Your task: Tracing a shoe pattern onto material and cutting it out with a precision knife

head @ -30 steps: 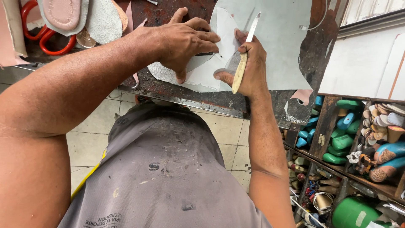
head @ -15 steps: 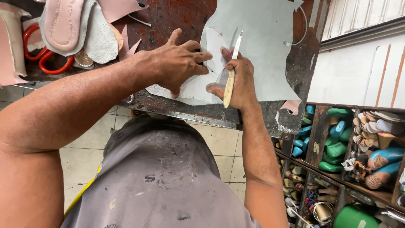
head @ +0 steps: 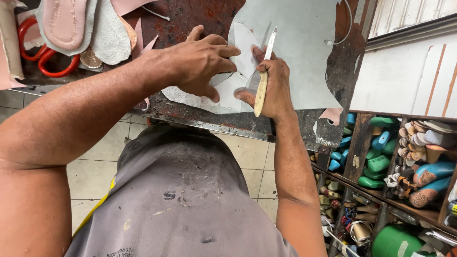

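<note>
Head view: left hand (head: 200,62) pressed flat on white pattern (head: 240,52), atop grey sheet (head: 304,57) on table (head: 190,14). Right hand (head: 271,83) gripped knife (head: 263,76) beside pattern. Blade could slip toward left fingertips.

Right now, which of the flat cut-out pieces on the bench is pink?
The sole-shaped piece at the top left corner. It is pink and lies on pale grey pieces, far from both hands; the others are grey or white.

Left hand (head: 202,62) presses a white pattern piece (head: 243,52) flat on the grey leather sheet (head: 304,52). Right hand (head: 269,85) grips a wooden-handled knife (head: 264,71) right beside it.
</note>
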